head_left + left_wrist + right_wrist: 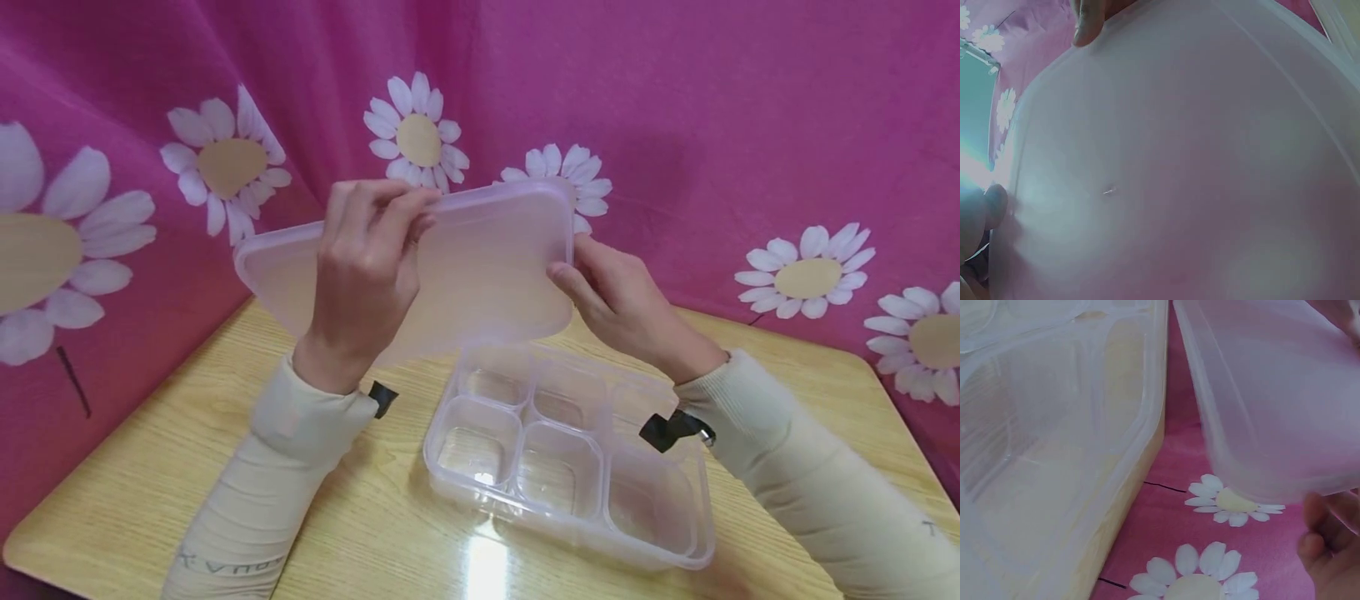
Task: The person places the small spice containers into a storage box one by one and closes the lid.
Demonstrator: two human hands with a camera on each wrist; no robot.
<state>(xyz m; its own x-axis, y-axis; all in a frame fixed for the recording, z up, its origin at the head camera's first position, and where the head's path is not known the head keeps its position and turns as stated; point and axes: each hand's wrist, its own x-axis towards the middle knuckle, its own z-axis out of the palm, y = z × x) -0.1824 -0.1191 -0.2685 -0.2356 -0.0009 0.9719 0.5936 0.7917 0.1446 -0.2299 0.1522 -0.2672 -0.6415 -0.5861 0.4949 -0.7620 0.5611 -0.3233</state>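
Observation:
A translucent pinkish plastic lid (pixel 487 267) is held up, tilted, above the table. My left hand (pixel 363 267) grips its upper edge, with fingers curled over the rim. On the other side, my right hand (pixel 622 300) pinches the lid's right edge between thumb and fingers; the fingers behind it are partly hidden. Below stands a clear plastic container (pixel 562 521) with several compartments, uncovered, its far right part behind my right wrist. The right wrist view shows the lid (pixel 1285 412) apart from the container (pixel 1066 425).
The container stands on a light wood-grain table (pixel 375 517) with rounded corners. A magenta cloth (pixel 675 108) with white daisies hangs behind and at the left. Black straps (pixel 667 429) show at both wrists.

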